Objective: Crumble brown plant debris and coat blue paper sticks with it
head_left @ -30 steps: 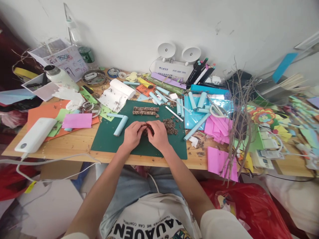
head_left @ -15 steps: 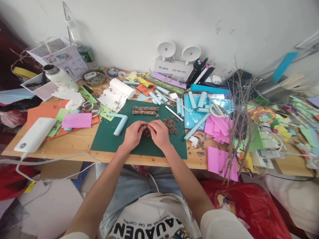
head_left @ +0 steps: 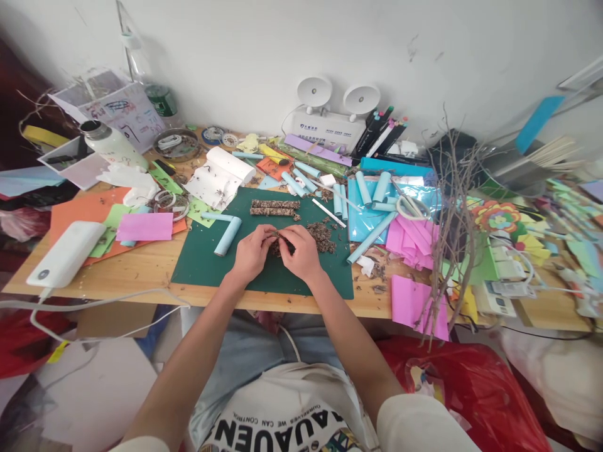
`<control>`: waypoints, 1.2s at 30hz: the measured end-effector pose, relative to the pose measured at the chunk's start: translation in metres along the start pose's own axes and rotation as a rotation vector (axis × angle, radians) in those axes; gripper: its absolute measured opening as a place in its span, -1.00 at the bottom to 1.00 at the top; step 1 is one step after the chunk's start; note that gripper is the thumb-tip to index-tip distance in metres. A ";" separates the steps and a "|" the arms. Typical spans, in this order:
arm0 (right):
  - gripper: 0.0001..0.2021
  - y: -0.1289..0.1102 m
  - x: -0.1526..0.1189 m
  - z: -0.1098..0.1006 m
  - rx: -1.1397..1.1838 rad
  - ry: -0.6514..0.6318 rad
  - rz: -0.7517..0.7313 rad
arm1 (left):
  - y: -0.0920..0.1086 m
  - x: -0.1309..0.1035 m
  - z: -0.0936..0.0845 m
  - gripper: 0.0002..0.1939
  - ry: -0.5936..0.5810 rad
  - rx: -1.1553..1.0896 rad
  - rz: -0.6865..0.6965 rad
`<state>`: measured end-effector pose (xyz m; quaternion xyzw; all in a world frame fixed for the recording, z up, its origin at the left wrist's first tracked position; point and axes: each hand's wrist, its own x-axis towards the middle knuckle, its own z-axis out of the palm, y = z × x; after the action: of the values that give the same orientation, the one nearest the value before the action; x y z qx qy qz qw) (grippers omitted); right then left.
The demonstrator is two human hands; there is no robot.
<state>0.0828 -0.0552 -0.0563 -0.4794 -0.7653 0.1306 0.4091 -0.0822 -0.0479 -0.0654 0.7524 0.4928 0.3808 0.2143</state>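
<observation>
My left hand [head_left: 249, 252] and right hand [head_left: 301, 251] both pinch a brown bark-covered roll [head_left: 279, 246]. It looks rough and crumbly, over the green mat [head_left: 202, 263].

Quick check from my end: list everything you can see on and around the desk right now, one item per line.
cutting mat: one, dark green, desk centre
bark-covered rolls: two, brown, far edge of mat
bark crumbs: one pile, brown, on mat right of the hands
bark piece: one, brown, held between both hands
blue tube: one, pale blue, mat left of the hands
more blue tubes: several, pale blue, right of mat
pink sheets: several, pink, right of mat
twigs: one bundle, grey-brown, upright at right
power bank: one, white, desk left
bottle: one, white, far left
twin lamp: one, white, against wall
left hand: on bark piece
right hand: on bark piece
</observation>
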 end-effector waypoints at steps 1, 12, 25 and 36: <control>-0.78 0.000 0.000 0.000 0.003 -0.002 -0.006 | 0.000 0.000 0.000 -0.81 0.000 0.003 -0.013; -0.77 0.008 0.000 0.001 0.000 -0.054 -0.034 | 0.001 -0.001 0.000 -0.78 0.019 0.070 0.080; -0.79 0.003 0.000 -0.001 -0.071 0.029 0.118 | 0.005 0.000 -0.002 -0.77 -0.063 0.082 0.101; -0.79 0.000 -0.001 0.001 -0.113 -0.033 0.000 | -0.001 -0.002 0.001 -0.77 0.113 -0.092 0.016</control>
<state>0.0820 -0.0561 -0.0573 -0.4997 -0.7781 0.0949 0.3686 -0.0824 -0.0492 -0.0669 0.7230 0.4801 0.4468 0.2173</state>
